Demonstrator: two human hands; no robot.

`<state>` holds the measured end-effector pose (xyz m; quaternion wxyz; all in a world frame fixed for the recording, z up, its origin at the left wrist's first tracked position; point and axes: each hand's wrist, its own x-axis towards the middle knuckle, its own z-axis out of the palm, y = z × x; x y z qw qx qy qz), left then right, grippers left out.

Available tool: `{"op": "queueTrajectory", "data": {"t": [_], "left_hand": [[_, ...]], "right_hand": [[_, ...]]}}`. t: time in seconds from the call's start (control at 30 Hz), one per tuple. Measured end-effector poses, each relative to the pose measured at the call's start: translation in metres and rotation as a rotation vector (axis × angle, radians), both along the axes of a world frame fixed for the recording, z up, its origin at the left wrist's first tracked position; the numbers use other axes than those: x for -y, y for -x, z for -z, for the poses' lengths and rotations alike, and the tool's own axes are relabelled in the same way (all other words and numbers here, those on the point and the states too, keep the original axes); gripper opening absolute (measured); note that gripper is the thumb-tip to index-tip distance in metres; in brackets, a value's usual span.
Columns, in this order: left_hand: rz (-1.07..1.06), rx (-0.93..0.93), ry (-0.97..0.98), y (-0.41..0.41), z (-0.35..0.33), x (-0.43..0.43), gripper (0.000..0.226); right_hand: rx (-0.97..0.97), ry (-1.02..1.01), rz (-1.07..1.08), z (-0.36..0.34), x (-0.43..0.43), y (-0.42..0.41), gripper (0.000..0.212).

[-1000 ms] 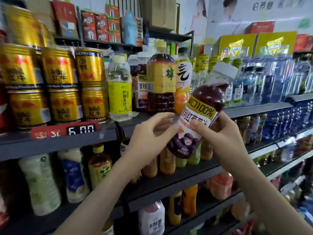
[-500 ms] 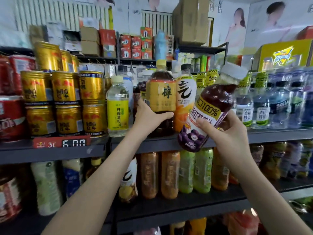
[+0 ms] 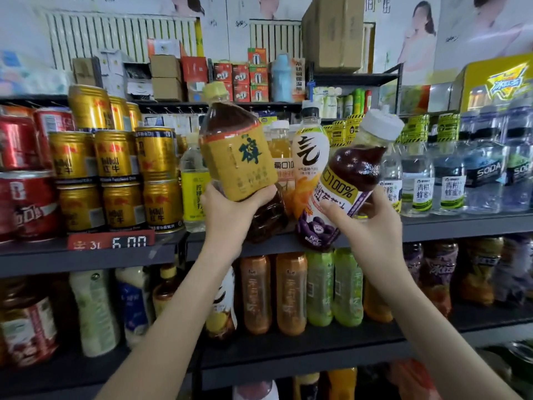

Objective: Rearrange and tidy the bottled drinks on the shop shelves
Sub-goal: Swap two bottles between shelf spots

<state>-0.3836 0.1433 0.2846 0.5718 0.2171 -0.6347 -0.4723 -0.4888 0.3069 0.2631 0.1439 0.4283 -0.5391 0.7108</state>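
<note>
My left hand grips a dark tea bottle with a yellow label, tilted left and lifted off the upper shelf. My right hand holds a grape juice bottle with a white cap, tilted right in front of the shelf edge. Behind and between them stands a white and orange bottle. Another juice bottle with a white cap shows in the gap behind the tea bottle.
Gold cans and red cans are stacked at left, with a lemon drink bottle beside them. Clear water and soda bottles fill the right. The lower shelf holds orange, green and white bottles. A red price tag hangs at left.
My left hand reached up from the grape juice bottle, took hold of the tea bottle and tipped it up and left off the shelf. The right hand raised the grape juice bottle.
</note>
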Motion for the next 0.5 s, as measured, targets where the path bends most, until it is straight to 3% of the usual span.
{"op": "queueTrajectory", "data": {"t": [0.13,0.5], "left_hand": [[0.149,-0.08,-0.062,-0.052,-0.009,-0.004,0.088],[0.212,-0.044,-0.066,-0.124,-0.006,-0.009,0.072]], "right_hand": [[-0.016,-0.023,-0.026,-0.009,0.025,-0.006,0.033],[-0.084,-0.342,0.073,-0.037,0.12,-0.016,0.035]]}}
